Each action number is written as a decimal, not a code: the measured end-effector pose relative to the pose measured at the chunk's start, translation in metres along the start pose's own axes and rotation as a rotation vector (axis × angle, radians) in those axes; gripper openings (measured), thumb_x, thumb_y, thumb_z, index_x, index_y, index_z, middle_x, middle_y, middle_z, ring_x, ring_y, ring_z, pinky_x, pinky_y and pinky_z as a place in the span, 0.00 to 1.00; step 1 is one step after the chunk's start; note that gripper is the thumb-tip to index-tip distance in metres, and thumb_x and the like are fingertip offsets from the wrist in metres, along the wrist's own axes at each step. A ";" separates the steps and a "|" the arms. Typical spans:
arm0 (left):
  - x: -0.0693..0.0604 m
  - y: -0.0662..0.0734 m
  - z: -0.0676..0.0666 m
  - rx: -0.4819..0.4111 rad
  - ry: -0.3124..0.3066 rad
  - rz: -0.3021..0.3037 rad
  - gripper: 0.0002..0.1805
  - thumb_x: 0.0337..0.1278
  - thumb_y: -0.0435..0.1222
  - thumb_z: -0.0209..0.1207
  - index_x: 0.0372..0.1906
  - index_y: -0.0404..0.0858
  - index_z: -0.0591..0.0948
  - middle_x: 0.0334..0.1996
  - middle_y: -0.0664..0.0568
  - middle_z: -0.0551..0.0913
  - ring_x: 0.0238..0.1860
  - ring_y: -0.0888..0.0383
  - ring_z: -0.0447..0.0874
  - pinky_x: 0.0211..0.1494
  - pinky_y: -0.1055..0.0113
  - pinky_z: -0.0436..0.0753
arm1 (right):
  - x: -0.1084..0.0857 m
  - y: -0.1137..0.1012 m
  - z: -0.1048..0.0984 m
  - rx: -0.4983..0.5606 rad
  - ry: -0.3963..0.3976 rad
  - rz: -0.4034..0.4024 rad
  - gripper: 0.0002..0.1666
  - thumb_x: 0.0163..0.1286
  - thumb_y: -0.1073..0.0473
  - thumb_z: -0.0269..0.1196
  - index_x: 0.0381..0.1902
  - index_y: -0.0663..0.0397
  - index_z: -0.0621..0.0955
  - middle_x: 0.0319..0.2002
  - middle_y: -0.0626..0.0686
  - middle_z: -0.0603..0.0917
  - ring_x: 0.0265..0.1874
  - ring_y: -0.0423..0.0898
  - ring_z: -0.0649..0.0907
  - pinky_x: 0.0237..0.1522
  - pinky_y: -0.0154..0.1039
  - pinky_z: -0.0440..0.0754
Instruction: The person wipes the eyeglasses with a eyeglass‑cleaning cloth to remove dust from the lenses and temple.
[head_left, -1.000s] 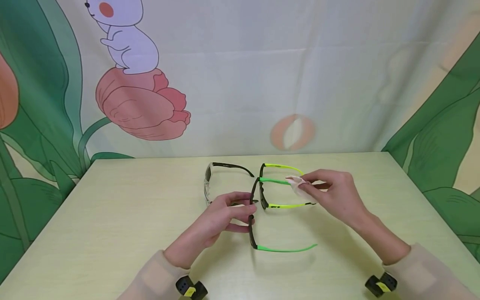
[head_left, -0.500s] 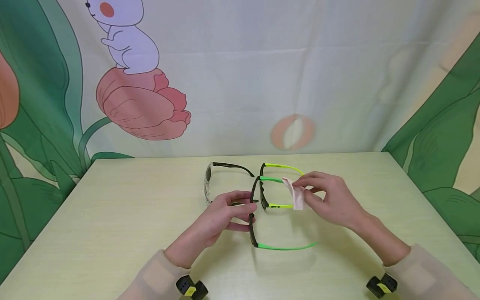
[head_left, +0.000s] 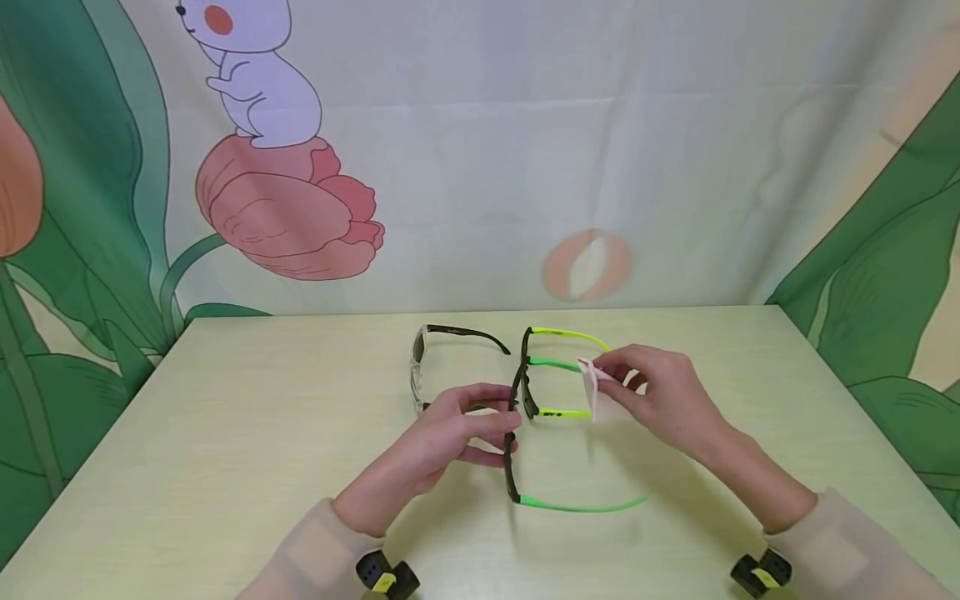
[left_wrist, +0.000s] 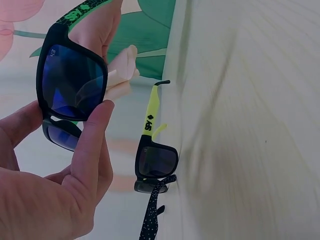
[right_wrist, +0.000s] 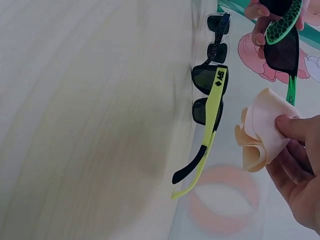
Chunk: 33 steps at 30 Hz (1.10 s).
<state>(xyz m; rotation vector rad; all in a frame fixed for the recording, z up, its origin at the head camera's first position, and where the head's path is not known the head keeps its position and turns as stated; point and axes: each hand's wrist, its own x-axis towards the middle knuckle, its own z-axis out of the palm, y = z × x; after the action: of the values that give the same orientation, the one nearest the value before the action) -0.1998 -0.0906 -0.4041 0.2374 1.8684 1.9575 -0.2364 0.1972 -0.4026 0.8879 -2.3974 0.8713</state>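
Observation:
My left hand grips a pair of black-framed sunglasses with green temples by the middle of the front, above the table. Both temples extend to the right. Between thumb and fingers, my right hand pinches a folded pale pink cloth. The cloth is at the far green temple and hides its end. Behind the held pair, black sunglasses with yellow temples stand on the table. To their left sit clear-framed sunglasses with dark speckled temples, partly behind my left hand.
The light wooden table ends at a hanging curtain printed with a white animal, a flower and leaves. Each sleeve has a small black and yellow device at the wrist.
Along the far green temple, the cloth first moved a little left and unfolded downward, then shifted slightly right. My left hand and the held sunglasses have moved slightly right.

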 end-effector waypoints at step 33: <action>0.002 -0.002 0.020 0.017 -0.031 0.007 0.30 0.62 0.33 0.68 0.67 0.27 0.74 0.47 0.45 0.76 0.33 0.55 0.85 0.44 0.51 0.89 | 0.019 -0.027 0.014 -0.069 -0.005 -0.141 0.12 0.57 0.71 0.77 0.37 0.54 0.88 0.34 0.46 0.86 0.33 0.41 0.85 0.33 0.39 0.86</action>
<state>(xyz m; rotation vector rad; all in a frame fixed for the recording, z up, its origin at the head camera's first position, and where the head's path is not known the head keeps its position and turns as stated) -0.1933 -0.0713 -0.4043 0.2779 1.8676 1.9324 -0.2334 0.1634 -0.3902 1.0187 -2.3222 0.7297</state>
